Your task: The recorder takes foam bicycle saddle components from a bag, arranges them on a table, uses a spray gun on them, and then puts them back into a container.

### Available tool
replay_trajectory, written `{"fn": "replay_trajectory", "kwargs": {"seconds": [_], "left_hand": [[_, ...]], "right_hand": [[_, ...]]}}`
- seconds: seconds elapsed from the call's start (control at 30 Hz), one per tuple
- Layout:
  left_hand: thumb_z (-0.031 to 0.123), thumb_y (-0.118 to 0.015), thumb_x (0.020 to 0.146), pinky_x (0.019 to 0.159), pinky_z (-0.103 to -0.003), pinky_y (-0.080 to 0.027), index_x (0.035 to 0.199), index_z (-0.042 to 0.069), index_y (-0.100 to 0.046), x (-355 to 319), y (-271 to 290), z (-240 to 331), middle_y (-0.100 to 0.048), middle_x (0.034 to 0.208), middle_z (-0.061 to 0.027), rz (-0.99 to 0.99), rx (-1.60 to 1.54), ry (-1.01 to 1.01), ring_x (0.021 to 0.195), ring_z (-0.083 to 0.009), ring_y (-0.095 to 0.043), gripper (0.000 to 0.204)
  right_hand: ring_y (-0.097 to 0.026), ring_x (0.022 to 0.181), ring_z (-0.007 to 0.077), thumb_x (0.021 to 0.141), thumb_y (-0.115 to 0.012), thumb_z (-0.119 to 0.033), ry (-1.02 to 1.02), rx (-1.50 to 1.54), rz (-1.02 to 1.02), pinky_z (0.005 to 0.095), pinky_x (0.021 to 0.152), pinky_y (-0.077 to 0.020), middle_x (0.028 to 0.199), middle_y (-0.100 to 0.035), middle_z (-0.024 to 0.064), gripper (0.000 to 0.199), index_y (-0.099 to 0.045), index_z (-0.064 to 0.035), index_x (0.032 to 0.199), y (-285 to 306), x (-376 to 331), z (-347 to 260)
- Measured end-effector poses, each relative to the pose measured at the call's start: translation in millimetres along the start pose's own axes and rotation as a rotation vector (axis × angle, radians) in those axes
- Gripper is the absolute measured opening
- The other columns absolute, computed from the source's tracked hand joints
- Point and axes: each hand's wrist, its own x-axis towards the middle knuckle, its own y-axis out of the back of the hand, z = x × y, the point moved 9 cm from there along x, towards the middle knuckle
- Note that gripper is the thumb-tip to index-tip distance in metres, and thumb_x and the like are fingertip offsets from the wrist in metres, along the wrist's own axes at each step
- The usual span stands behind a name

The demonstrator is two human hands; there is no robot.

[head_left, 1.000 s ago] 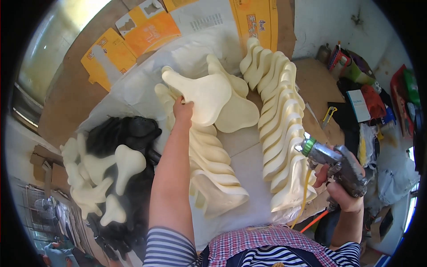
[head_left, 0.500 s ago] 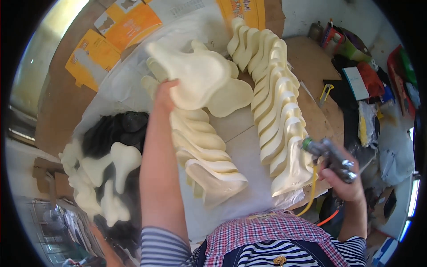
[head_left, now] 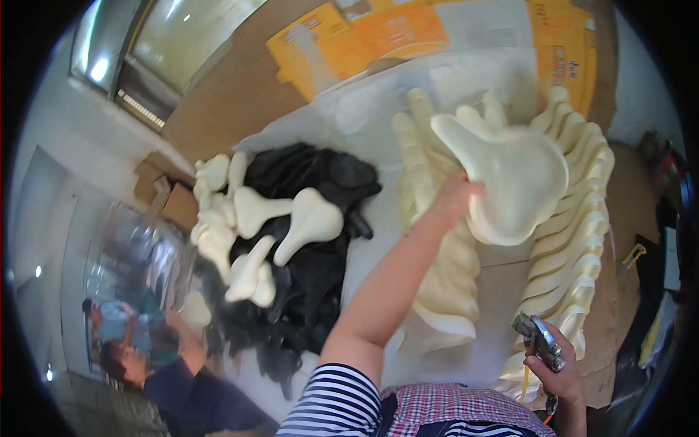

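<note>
My left hand point(head_left: 460, 195) grips a cream saddle-shaped foam pad point(head_left: 518, 182) by its edge and holds it raised over the table, narrow nose pointing away to the left. In my right hand point(head_left: 564, 373) is a metal spray gun point(head_left: 540, 341) with a hose running down from it. On the right, a long row of overlapping cream pads point(head_left: 569, 251) stretches away from me. A second row of pads point(head_left: 440, 280) lies under and beside my left forearm, partly hidden by it.
To the left, soft black saddle-shaped pieces point(head_left: 313, 291) lie heaped, with several loose cream pads point(head_left: 314, 218) on top. A co-worker point(head_left: 189, 386) is at the lower left, arm toward the heap. Flattened yellow cartons point(head_left: 400, 36) cover the far edge. A yellow cutter point(head_left: 633, 256) lies at right.
The view has swung left, bringing the black heap and the co-worker further in. My left hand still holds a pad, now tilted more upright. The spray gun stays in my right hand.
</note>
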Motion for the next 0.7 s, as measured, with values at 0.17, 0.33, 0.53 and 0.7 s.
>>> {"fn": "replay_trajectory", "kwargs": {"seconds": [0.17, 0.33, 0.53, 0.7], "left_hand": [[0.019, -0.052, 0.086, 0.096, -0.050, -0.039, 0.123, 0.004, -0.043, -110.9, 196.5, 156.0, -0.057, 0.109, -0.0133, 0.094, -0.547, -0.375, 0.106, -0.0299, -0.052, 0.041], [0.046, -0.048, 0.090, 0.091, -0.048, -0.040, 0.121, 0.013, -0.044, -310.1, 348.7, 170.1, -0.057, 0.101, -0.0096, 0.913, -0.408, -0.633, 0.098, -0.0255, -0.053, 0.045], [0.028, -0.060, 0.081, 0.052, -0.022, -0.043, 0.090, 0.016, -0.058, -422.1, 281.8, -80.2, -0.056, 0.071, -0.0001, 0.947, -0.305, 0.081, 0.060, -0.0120, -0.054, 0.015], [0.024, -0.070, 0.068, 0.069, -0.034, -0.049, 0.102, 0.003, -0.062, -416.8, 139.2, -240.3, -0.065, 0.088, -0.0092, 0.403, 0.350, 0.407, 0.078, -0.0205, -0.061, 0.041]], "right_hand": [[-0.058, 0.080, 0.0121, 0.073, -0.067, -0.004, 0.035, -0.068, -0.197, 0.0261, 0.073, -0.0484, 0.093, -0.060, 0.0069, 0.057, -0.045, -0.0009, 0.126, -48.7, 13.7, -6.3], [-0.058, 0.081, 0.0116, 0.073, -0.066, 0.001, -0.009, -0.017, -0.302, 0.0260, 0.073, -0.0484, 0.092, -0.059, 0.0068, 0.056, -0.046, -0.0013, 0.125, -73.3, -1.1, -13.1], [-0.057, 0.082, 0.0109, 0.074, -0.066, 0.002, -0.054, -0.018, -0.464, 0.0253, 0.076, -0.0479, 0.090, -0.059, 0.0045, 0.057, -0.045, -0.0019, 0.126, -103.0, -40.2, -40.0], [-0.058, 0.075, 0.0121, 0.073, -0.065, 0.004, 0.004, -0.044, -0.706, 0.0284, 0.069, -0.0519, 0.082, -0.059, 0.0060, 0.057, -0.044, -0.0011, 0.126, -139.7, -70.5, -57.4]]}}
